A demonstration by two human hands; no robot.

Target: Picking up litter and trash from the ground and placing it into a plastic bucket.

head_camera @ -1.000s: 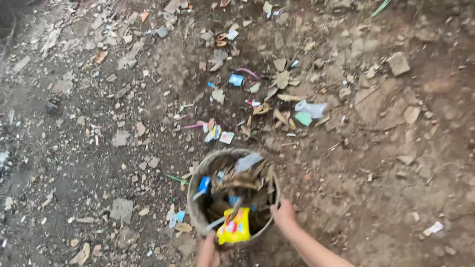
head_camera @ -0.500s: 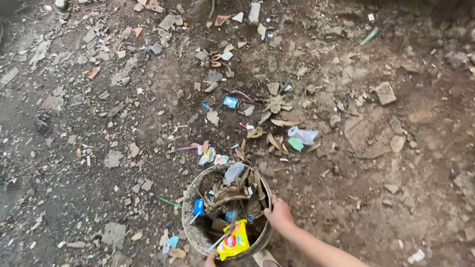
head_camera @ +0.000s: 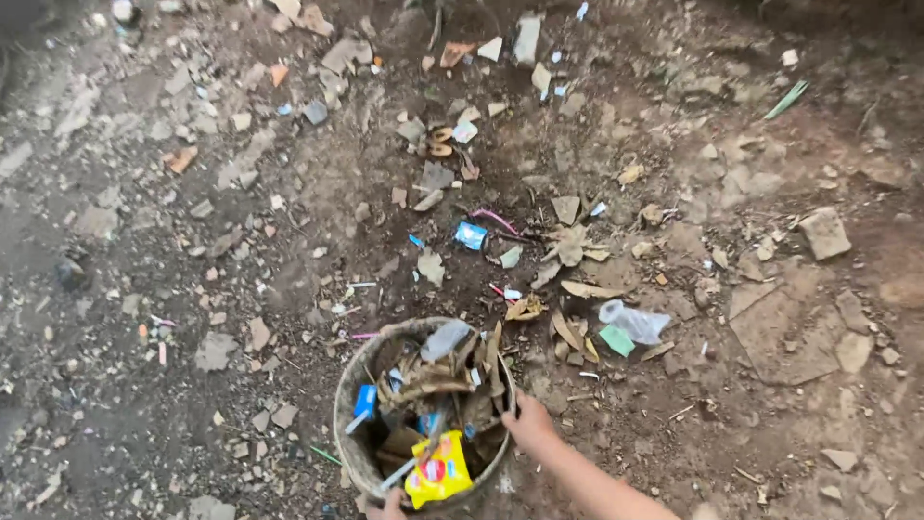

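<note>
Head camera looks straight down at a round, dirt-crusted metal pan (head_camera: 351, 438) sitting on bare brown earth (head_camera: 770, 424), low in the view and a little left of centre. And it's packed: dry brown leaves (head_camera: 433, 376), a grey plastic scrap (head_camera: 446, 339) at the pan's far edge, a blue wrapper (head_camera: 365, 401) against its left wall, and a bright yellow snack packet (head_camera: 438, 472) lying over the near rim.

Right hand (head_camera: 528, 422) is on the pan's right rim, fingers curled over the edge, its grip closed on that rim, with the bare forearm running off toward the lower right. Left hand (head_camera: 387, 504) only just peeks in at the pan's near edge, touching the rim beside the yellow packet; most of it is cut off by the frame, so I can't tell how its grip stands.

Beyond the pan, litter lies scattered over the earth: a small blue packet (head_camera: 471, 235) well past the far rim, a pink strip (head_camera: 494, 220) just beside it, and a clear plastic bag (head_camera: 634, 322) with a green scrap (head_camera: 616, 340) touching it, off to the pan's right. A flat stone (head_camera: 825, 232) lies further right again.
</note>
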